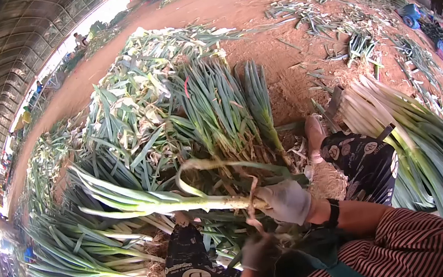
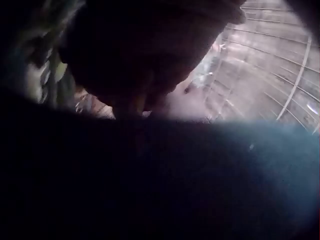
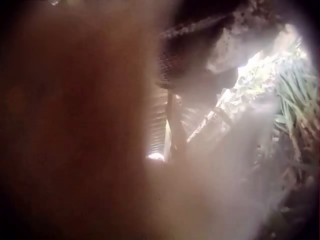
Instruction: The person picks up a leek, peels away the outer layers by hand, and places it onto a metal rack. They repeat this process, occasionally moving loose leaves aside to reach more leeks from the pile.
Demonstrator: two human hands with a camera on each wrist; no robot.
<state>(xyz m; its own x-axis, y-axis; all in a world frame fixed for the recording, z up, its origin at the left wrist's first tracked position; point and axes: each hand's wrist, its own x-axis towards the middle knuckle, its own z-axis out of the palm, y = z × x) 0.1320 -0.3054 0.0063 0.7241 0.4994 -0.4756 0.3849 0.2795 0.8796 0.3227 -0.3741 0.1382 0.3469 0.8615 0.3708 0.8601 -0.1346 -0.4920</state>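
Note:
My right hand (image 1: 287, 203), in a pale glove, grips the root end of a long green onion (image 1: 185, 203) held almost level, its leaves reaching left. A dry brown strip of outer leaf (image 1: 253, 202) crosses the stalk by the fingers and hangs toward my left hand (image 1: 257, 252). That gloved left hand is low and blurred, its fingers drawn in at the strip's lower end. Another loose leaf (image 1: 213, 163) curls above the stalk. Dark, blurred shapes fill most of the left wrist view, and a close blur covers much of the right wrist view.
Unpeeled green onions (image 1: 217, 110) stand bunched ahead, beside a heap of leaf waste (image 1: 135, 88). More onions (image 1: 92, 264) lie at the left. White-stemmed onions (image 1: 401, 130) are stacked at the right. My patterned knees (image 1: 360, 158) flank the work. Reddish soil (image 1: 248, 7) stretches beyond.

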